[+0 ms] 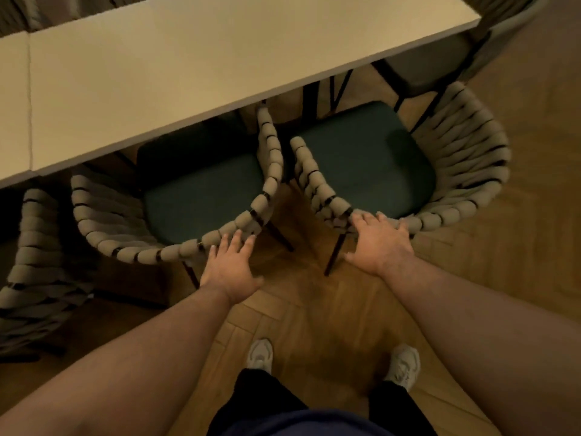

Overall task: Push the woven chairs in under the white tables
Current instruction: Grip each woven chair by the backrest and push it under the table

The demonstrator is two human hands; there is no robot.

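Parquet floor (301,313): two tables (195,70) (12,114), three woven chairs (34,247) (103,215) (471,158).

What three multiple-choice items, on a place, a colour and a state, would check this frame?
1. The left hand touches: A the left chair's back rim; B the floor; C a chair leg.
2. The seat cushions are: A red; B dark green; C white.
3. Against the white table, the right chair's seat is: A fully under; B mostly out; C tipped over.
Answers: A, straight fingers lie on the woven rim; B, both cushions show dark green; B, nearly all its cushion shows clear of the table.
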